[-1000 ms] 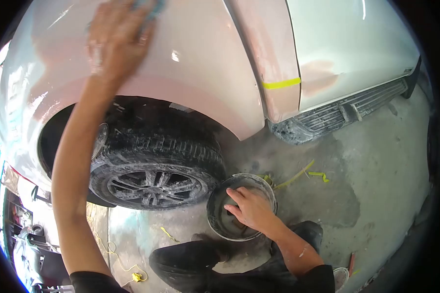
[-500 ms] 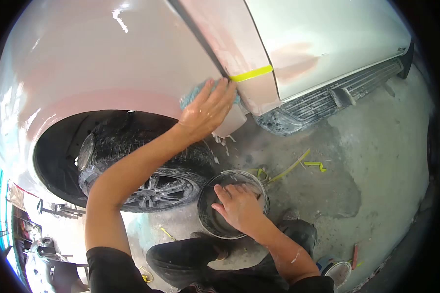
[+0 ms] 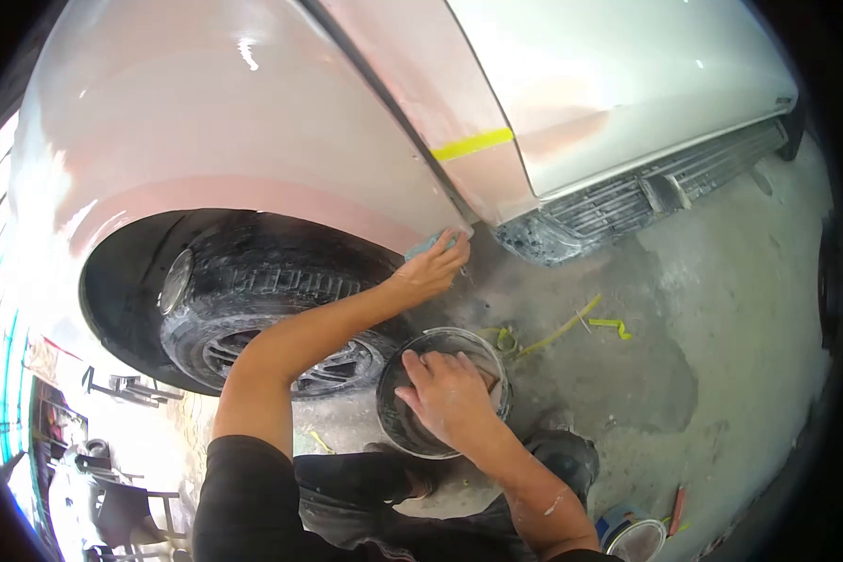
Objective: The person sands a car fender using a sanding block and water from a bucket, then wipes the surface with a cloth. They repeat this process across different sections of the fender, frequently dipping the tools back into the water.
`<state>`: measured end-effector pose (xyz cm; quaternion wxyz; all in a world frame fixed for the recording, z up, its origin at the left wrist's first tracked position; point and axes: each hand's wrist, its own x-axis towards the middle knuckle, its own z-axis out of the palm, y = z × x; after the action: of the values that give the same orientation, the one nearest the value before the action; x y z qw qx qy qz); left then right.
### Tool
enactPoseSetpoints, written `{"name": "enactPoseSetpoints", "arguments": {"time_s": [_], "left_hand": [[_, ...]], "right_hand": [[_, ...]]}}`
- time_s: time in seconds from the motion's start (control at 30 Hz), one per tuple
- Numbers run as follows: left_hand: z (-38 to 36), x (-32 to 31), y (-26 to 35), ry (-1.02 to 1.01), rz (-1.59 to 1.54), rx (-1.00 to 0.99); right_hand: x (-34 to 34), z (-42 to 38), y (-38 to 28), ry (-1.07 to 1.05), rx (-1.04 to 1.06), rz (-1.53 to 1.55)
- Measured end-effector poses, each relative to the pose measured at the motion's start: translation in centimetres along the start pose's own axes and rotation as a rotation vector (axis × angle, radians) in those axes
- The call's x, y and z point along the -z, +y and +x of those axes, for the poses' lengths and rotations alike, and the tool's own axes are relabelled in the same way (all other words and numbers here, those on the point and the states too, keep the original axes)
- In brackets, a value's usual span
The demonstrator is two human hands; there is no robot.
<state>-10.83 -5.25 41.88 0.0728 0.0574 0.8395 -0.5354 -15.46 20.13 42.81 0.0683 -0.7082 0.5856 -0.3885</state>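
My left hand grips a wet light-blue cloth, pressed against the lower rear corner of the car fender, just behind the wheel arch. The fender is white with pinkish patches. My right hand is over a round black bucket, fingers apart and slightly bent. A tan piece, which I cannot identify, shows in the bucket beside my right fingers; the hand hides much of the inside.
A dusty tire fills the wheel arch. Yellow tape crosses the panel beside the white door, above a side step. Yellow tape scraps lie on the wet concrete. A paint can stands at lower right.
My left hand and the cloth have moved down the fender to its bottom corner. My right hand has stayed over the bucket.
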Motion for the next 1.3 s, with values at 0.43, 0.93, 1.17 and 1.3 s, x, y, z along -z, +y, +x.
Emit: {"name": "enactPoseSetpoints", "arguments": {"time_s": [0.43,0.93,1.17,1.3], "left_hand": [[-16.8,9.7,-15.9,0.306,-0.235,0.543],[-51.3,8.6,-21.6,0.823,0.161,1.820],[-42.3,2.8,-2.6,0.785,-0.178,2.083],[-28.6,3.8,12.2,0.410,-1.204,2.066]], "right_hand": [[0.0,0.9,0.0,0.023,0.039,0.062],[-0.7,0.4,-0.1,-0.054,0.063,0.019],[-0.2,0.4,0.3,-0.047,0.037,-0.004],[-0.9,0.4,0.4,-0.034,0.077,-0.048]]}}
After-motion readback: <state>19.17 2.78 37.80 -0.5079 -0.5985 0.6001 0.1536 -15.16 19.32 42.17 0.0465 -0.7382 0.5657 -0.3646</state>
